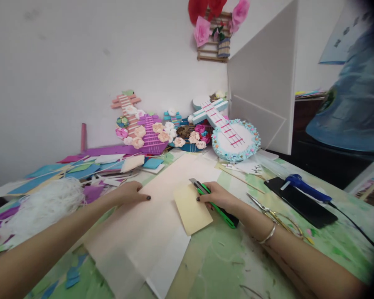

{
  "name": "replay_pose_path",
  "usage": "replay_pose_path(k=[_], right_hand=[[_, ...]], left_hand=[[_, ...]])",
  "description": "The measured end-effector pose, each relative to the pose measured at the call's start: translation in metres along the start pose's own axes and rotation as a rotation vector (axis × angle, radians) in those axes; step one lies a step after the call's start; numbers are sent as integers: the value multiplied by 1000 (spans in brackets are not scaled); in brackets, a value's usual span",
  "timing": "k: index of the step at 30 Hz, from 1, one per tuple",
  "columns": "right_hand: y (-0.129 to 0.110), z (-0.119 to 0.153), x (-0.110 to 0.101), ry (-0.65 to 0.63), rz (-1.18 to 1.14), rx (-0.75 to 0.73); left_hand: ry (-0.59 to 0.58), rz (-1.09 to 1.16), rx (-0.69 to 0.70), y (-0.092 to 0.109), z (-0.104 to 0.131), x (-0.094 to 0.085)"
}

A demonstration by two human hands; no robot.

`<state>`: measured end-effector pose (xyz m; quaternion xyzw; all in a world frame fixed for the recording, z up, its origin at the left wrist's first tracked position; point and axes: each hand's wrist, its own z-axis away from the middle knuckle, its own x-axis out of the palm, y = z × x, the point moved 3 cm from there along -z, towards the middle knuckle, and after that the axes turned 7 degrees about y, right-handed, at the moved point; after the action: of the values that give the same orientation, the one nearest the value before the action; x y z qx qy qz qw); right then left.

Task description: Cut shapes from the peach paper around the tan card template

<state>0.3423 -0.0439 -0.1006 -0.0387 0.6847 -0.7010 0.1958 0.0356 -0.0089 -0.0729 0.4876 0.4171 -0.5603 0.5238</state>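
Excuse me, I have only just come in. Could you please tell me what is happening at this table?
A person is working with paper. The right hand holds a green utility knife with its blade out, the thumb over a small yellow card. The left hand rests on a large pale sheet beneath that card. To the right lie scissors and a blue glue gun; guitar-shaped crafts stand at the back.

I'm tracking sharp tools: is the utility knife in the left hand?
No, the right hand holds the green-and-black utility knife.
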Motion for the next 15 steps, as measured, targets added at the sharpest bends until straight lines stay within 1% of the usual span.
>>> replay_pose_path(k=[3,8,10,12,15], right_hand=[[-5,3,3,-17,31,-22],[-6,7,5,-83,90,-40],[-5,7,6,-107,115,-32],[-5,7,5,-126,131,-19],[-6,9,4,-162,157,8]], left_hand=[[104,18,25,9,-1,0],[135,42,-5,7,-7,7],[164,51,-6,6,-7,12],[213,61,6,8,-6,17],[315,82,56,17,-3,23]])
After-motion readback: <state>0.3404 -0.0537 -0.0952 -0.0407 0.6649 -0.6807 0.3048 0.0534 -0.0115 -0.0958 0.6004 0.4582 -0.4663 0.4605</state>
